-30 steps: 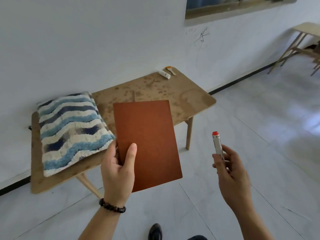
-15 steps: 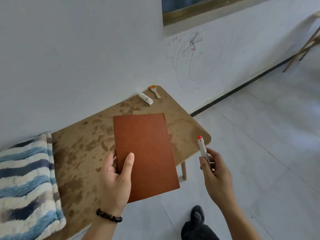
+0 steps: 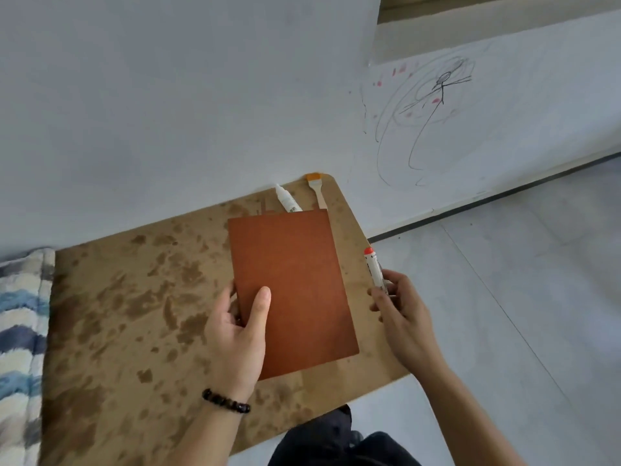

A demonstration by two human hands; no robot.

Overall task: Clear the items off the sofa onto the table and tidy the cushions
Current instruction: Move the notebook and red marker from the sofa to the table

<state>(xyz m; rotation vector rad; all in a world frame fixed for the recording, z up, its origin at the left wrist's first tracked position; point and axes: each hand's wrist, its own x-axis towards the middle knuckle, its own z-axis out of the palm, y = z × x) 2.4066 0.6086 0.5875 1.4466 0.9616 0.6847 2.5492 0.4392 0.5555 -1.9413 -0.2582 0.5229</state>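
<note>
hands now over stained wood table (image 3: pixel 134 314) | L hand (image 3: pixel 235 334) grips flat rust notebook (image 3: pixel 292 290) | R hand (image 3: pixel 403 314) pinches red-capped marker (image 3: pixel 373 268)

a: count it out for me. tables?
b: one table (image 3: pixel 134 297). one cushion (image 3: pixel 20 314), striped blue and white.
a: books?
b: one book (image 3: pixel 295 290), brown cover.
a: pens?
b: one marker (image 3: pixel 373 269) with a red cap. also one white tube (image 3: pixel 287 200) and one small brush (image 3: pixel 317 190) with orange bristles.
a: so three small items, plus the book.
b: right, four loose things in all, five with the cushion.
a: hands?
b: two, the left hand (image 3: pixel 235 334) and the right hand (image 3: pixel 403 317). one bead bracelet (image 3: pixel 225 401), on the left wrist.
a: anything on the wall?
b: one scribbled drawing (image 3: pixel 433 109).
</note>
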